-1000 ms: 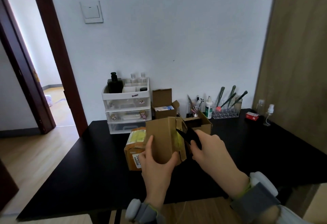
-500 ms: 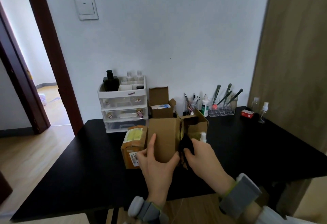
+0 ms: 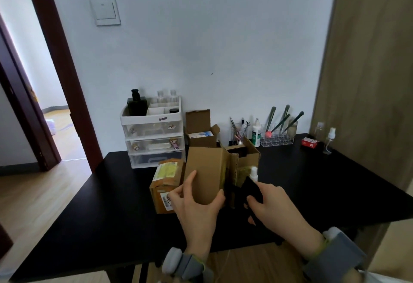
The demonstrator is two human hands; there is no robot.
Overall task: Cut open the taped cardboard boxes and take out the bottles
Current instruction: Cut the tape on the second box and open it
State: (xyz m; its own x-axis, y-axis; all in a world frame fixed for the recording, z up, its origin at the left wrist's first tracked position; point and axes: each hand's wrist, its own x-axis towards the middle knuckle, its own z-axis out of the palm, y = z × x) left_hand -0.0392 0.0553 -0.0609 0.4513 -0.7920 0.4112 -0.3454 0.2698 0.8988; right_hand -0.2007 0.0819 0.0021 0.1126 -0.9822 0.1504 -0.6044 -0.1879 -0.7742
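Cardboard box (image 3: 206, 174), plain brown and upright, is held just above the black table (image 3: 89, 211), near its front middle. A broad unmarked face is turned toward the camera. Along its right edge a flap with a corrugated rim is seen standing ajar, with a strip of yellowish tape running down beside it.

The box is gripped by the left hand (image 3: 197, 206), whose fingers (image 3: 190, 180) are spread on the front face while the thumb is pressed at the lower right corner. Just right of the box, the right hand (image 3: 274, 206) is closed around a black tool (image 3: 250, 190), probably scissors, though its blades are hidden against the box edge and cannot be made out.

Touching the box on its left, a second taped box (image 3: 166, 184) is laid on the table, marked with a yellow label on top and a white barcode label on its front. Directly behind the held box an opened box (image 3: 248, 155) is set, and a small white spray bottle (image 3: 253, 173) is seen between it and the right hand. Further behind, against the wall, a white drawer organiser (image 3: 154, 135) and another opened small box (image 3: 201, 131) are placed.
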